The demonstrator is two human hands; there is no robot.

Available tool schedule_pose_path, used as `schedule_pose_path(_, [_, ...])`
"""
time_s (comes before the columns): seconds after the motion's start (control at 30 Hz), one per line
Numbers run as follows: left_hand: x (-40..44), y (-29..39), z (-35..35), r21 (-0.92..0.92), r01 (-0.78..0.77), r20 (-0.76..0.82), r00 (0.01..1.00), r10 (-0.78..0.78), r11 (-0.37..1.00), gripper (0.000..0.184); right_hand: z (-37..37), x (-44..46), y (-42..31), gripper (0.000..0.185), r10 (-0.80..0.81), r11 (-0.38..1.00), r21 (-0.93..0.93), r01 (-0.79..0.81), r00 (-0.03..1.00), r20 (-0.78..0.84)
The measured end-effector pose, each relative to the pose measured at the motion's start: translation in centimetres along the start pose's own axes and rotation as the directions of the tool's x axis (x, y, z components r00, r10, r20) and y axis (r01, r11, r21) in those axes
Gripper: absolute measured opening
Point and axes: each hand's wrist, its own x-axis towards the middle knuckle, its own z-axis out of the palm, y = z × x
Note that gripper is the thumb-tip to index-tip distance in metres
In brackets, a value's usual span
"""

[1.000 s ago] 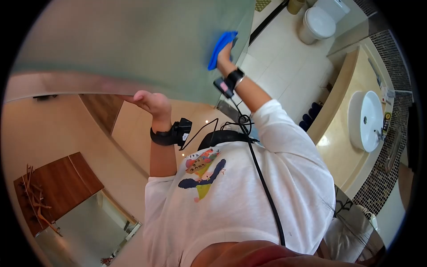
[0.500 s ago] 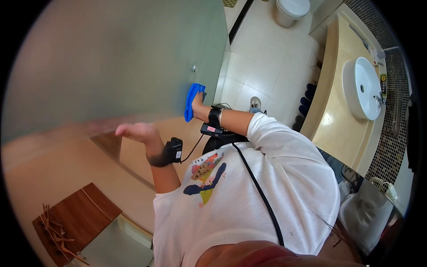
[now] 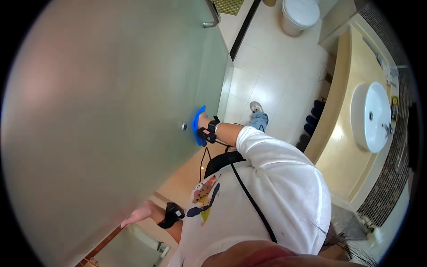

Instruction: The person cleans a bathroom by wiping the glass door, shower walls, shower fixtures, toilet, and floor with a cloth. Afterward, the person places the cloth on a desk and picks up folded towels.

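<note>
A frosted glass panel [image 3: 106, 102] fills the left of the view. On it, a round metal fitting [image 3: 184, 126] sits just beside the blue cloth [image 3: 199, 127], and a metal handle [image 3: 212, 17] is at its upper edge. Right of the panel lies the tiled floor [image 3: 271, 66], with a shoe [image 3: 255, 107], a toilet [image 3: 300, 15] and dark slippers [image 3: 312, 119]; across the floor from it is a counter [image 3: 331, 167] with a white basin [image 3: 372, 118].

The cloth is at the right hand [image 3: 203, 121], between palm and panel; its fingers are hidden, so how wide that grip is cannot be told. The left hand [image 3: 141, 213], its grip wide and holding nothing visible, is at the panel's lower edge; contact is unclear.

The shirt print [image 3: 205, 196] and wrist-device labels are too small to read.
</note>
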Motion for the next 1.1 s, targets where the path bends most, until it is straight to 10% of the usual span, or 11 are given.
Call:
schedule_pose_path(0.17, [0.7,-0.4,-0.8,0.113,-0.156,-0.023,0.987,0.160,0.981,0.080,-0.7,5.1,-13.5,0.048,-0.144,0.987,-0.068,0.145,0.989,0.022])
schedule_pose_path(0.3, [2.4,0.1,-2.8,0.328,-0.233,-0.107,0.954,0.281,0.915,0.080,-0.8,-8.6,-32.3,0.061,-0.298,0.954,0.007,0.298,0.954,-0.043])
schedule_pose_path(0.33, [3.5,0.1,-4.5,0.343,-0.236,-0.107,0.952,0.287,0.909,0.080,-1.1,-4.4,-34.3,0.065,-0.459,0.888,-0.049,0.457,0.886,-0.064])
schedule_pose_path(0.37, [4.7,-0.2,-6.3,0.342,-0.232,-0.150,0.943,0.297,0.910,0.078,-5.3,9.1,-35.0,0.049,-0.718,0.436,-0.520,0.735,0.632,0.292])
schedule_pose_path(0.4, [5.1,-0.4,-6.7,0.338,-0.228,-0.191,0.933,0.304,0.913,0.076,-1.7,0.1,-40.4,0.064,-0.595,0.802,-0.044,0.596,0.803,0.023])
schedule_pose_path(0.43, [4.3,-0.1,-5.1,0.343,-0.228,-0.189,0.933,0.305,0.911,0.076,-1.2,-2.4,-42.1,0.064,-0.549,0.832,0.109,0.544,0.835,0.022])
schedule_pose_path(0.67, [-0.3,2.5,1.9,0.370,-0.182,-0.195,0.944,0.267,0.911,0.072,-3.5,4.8,-32.4,0.066,-0.502,0.864,0.047,0.501,0.865,-0.002])
schedule_pose_path(0.93, [3.9,1.9,-5.9,0.482,-0.282,-0.136,0.911,0.388,0.830,0.071,-5.0,1.6,-2.4,0.069,0.243,0.966,-0.097,-0.239,0.969,0.034])
schedule_pose_path(1.1, [4.5,2.2,-7.7,0.452,-0.276,-0.190,0.900,0.394,0.848,0.074,-5.5,1.6,-4.5,0.071,0.279,0.960,-0.004,-0.279,0.958,0.075])
